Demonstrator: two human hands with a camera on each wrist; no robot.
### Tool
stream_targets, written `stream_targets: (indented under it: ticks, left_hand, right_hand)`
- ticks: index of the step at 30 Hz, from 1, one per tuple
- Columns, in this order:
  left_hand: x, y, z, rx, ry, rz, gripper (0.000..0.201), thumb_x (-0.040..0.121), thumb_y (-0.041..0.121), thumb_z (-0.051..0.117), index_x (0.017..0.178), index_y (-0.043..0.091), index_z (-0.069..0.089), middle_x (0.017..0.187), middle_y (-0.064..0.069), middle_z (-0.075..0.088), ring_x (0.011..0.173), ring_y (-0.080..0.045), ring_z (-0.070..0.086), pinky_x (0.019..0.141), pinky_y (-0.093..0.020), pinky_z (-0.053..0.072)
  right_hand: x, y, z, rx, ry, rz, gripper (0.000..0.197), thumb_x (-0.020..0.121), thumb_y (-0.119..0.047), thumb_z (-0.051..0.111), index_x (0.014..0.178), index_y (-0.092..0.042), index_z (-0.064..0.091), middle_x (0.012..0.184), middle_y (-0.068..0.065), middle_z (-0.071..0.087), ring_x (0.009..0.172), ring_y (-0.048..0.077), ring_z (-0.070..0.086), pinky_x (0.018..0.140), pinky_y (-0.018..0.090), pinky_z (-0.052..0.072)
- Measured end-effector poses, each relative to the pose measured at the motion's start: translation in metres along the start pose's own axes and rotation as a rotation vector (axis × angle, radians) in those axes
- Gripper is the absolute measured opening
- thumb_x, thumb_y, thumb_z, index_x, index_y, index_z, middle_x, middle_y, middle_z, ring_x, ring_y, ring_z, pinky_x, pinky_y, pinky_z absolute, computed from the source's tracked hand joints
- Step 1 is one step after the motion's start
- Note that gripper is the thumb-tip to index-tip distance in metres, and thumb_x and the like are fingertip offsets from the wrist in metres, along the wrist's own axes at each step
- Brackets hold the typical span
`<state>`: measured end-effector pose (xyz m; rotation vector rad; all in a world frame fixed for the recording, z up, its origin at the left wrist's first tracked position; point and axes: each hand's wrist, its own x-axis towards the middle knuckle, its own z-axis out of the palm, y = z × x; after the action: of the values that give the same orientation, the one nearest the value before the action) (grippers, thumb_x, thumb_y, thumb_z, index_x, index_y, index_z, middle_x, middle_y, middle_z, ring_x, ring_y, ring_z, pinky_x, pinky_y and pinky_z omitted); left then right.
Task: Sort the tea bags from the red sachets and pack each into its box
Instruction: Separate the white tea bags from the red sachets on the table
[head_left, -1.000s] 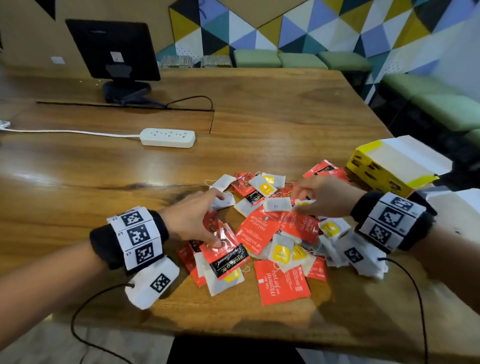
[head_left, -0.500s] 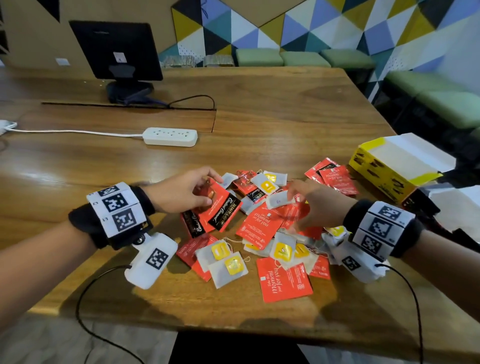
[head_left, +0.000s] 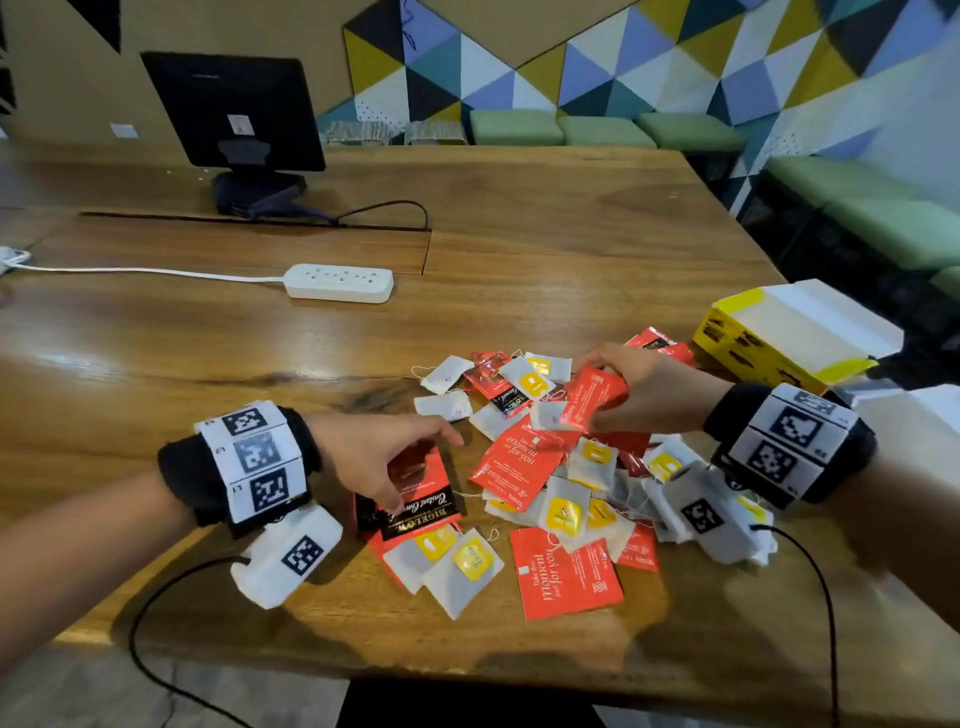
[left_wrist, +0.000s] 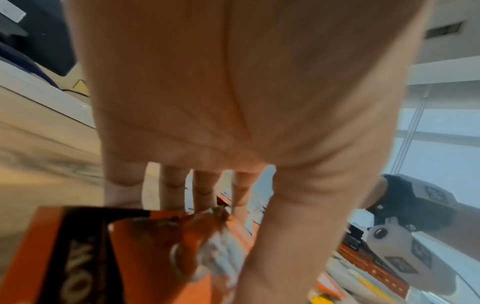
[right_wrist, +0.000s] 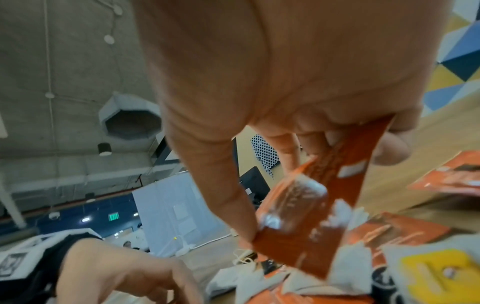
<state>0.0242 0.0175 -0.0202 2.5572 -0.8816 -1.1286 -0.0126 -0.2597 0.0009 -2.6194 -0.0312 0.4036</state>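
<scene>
A mixed pile of red sachets (head_left: 563, 571) and white tea bags with yellow tags (head_left: 563, 512) lies on the wooden table (head_left: 208, 364) near its front edge. My left hand (head_left: 423, 470) is at the pile's left edge, thumb and fingers pinching a small stack of red sachets with a black band (head_left: 423, 512); the left wrist view shows that stack (left_wrist: 155, 257) under the fingers. My right hand (head_left: 597, 395) pinches one red sachet (head_left: 582, 410) above the pile's far side, seen close in the right wrist view (right_wrist: 324, 205). An open yellow box (head_left: 779, 338) stands at the right.
A white power strip (head_left: 340, 281) with its cord lies mid-table. A black monitor (head_left: 234, 109) stands at the back left. Something white (head_left: 914, 410) shows at the right edge beside the yellow box. Green benches line the patterned wall. Wrist cables trail off the table front.
My left hand carried its banded red sachets from the pile's upper left down toward me. My right hand lifted a red sachet out of the pile.
</scene>
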Motion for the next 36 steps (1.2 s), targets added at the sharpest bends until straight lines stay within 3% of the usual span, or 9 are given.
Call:
stream_targets:
  ticks: [3, 7, 11, 17, 23, 29, 31, 34, 36]
  left_hand:
    - [0.002, 0.0, -0.002, 0.03, -0.017, -0.029, 0.085, 0.075, 0.01, 0.074, 0.139, 0.035, 0.023, 0.123, 0.005, 0.048, 0.105, -0.013, 0.053, 0.079, -0.024, 0.053]
    - [0.004, 0.001, -0.003, 0.059, -0.021, -0.049, 0.082, 0.076, 0.01, 0.073, 0.139, 0.032, 0.025, 0.116, 0.005, 0.049, 0.101, -0.012, 0.052, 0.066, -0.012, 0.046]
    - [0.004, 0.0, -0.003, 0.062, -0.008, -0.036, 0.079, 0.076, 0.011, 0.073, 0.138, 0.032, 0.028, 0.118, 0.003, 0.051, 0.099, -0.01, 0.052, 0.055, -0.003, 0.043]
    - [0.0, -0.004, -0.009, 0.059, 0.045, 0.0, 0.078, 0.076, 0.012, 0.073, 0.138, 0.034, 0.029, 0.122, 0.008, 0.048, 0.088, -0.002, 0.052, 0.061, -0.002, 0.043]
    - [-0.003, -0.009, -0.021, -0.017, 0.115, 0.01, 0.068, 0.081, 0.01, 0.069, 0.134, 0.034, 0.034, 0.119, 0.002, 0.052, 0.101, -0.012, 0.058, 0.077, -0.025, 0.057]
    - [0.0, -0.015, -0.025, -0.21, 0.196, 0.027, 0.056, 0.088, -0.002, 0.052, 0.131, 0.027, 0.032, 0.124, -0.011, 0.052, 0.108, -0.025, 0.059, 0.079, -0.04, 0.057]
    - [0.0, -0.015, -0.027, -0.243, 0.254, 0.028, 0.057, 0.088, -0.003, 0.05, 0.132, 0.028, 0.029, 0.12, -0.012, 0.054, 0.105, -0.026, 0.06, 0.079, -0.045, 0.057]
    - [0.004, -0.013, -0.027, -0.324, 0.353, 0.048, 0.06, 0.089, -0.002, 0.051, 0.134, 0.028, 0.026, 0.117, -0.01, 0.052, 0.104, -0.025, 0.059, 0.075, -0.04, 0.058]
    - [0.008, -0.009, -0.027, -0.368, 0.438, 0.068, 0.061, 0.089, 0.002, 0.054, 0.136, 0.027, 0.026, 0.118, -0.006, 0.049, 0.104, -0.021, 0.057, 0.071, -0.029, 0.056]
  right_hand:
    - [0.002, -0.009, 0.008, -0.013, -0.082, -0.017, 0.063, 0.073, -0.032, 0.076, 0.128, -0.023, 0.046, 0.121, -0.001, 0.056, 0.106, 0.017, 0.059, 0.091, 0.034, 0.053]
    - [0.009, -0.024, 0.024, -0.17, -0.175, -0.137, 0.063, 0.076, -0.042, 0.071, 0.131, -0.025, 0.046, 0.134, -0.003, 0.049, 0.121, 0.016, 0.048, 0.101, 0.032, 0.042]
    - [0.016, -0.034, 0.029, -0.232, -0.276, -0.241, 0.053, 0.078, -0.02, 0.069, 0.127, -0.028, 0.051, 0.135, -0.003, 0.046, 0.123, 0.016, 0.045, 0.103, 0.035, 0.04]
    - [0.016, -0.042, 0.029, -0.302, -0.435, -0.327, 0.064, 0.073, -0.004, 0.065, 0.124, -0.037, 0.049, 0.13, -0.008, 0.051, 0.108, 0.023, 0.058, 0.088, 0.049, 0.052]
    - [0.017, -0.041, 0.03, -0.389, -0.345, -0.348, 0.066, 0.074, -0.004, 0.068, 0.131, -0.029, 0.046, 0.128, 0.001, 0.045, 0.118, 0.021, 0.044, 0.096, 0.043, 0.045]
    - [0.017, -0.024, 0.022, -0.405, -0.214, -0.248, 0.051, 0.085, -0.028, 0.064, 0.132, -0.023, 0.045, 0.13, -0.004, 0.047, 0.121, 0.016, 0.042, 0.1, 0.031, 0.038]
    - [0.018, -0.019, 0.018, -0.296, -0.204, -0.194, 0.043, 0.088, -0.026, 0.059, 0.129, -0.023, 0.046, 0.12, -0.01, 0.047, 0.115, 0.013, 0.046, 0.093, 0.026, 0.038]
    - [0.019, -0.015, 0.014, -0.113, -0.155, -0.188, 0.023, 0.091, -0.019, 0.055, 0.113, -0.018, 0.05, 0.107, -0.008, 0.054, 0.103, 0.016, 0.051, 0.086, 0.028, 0.044]
    - [0.02, -0.015, 0.014, 0.066, -0.123, -0.21, 0.022, 0.091, -0.019, 0.056, 0.111, -0.009, 0.052, 0.114, 0.005, 0.059, 0.113, 0.02, 0.053, 0.099, 0.037, 0.044]
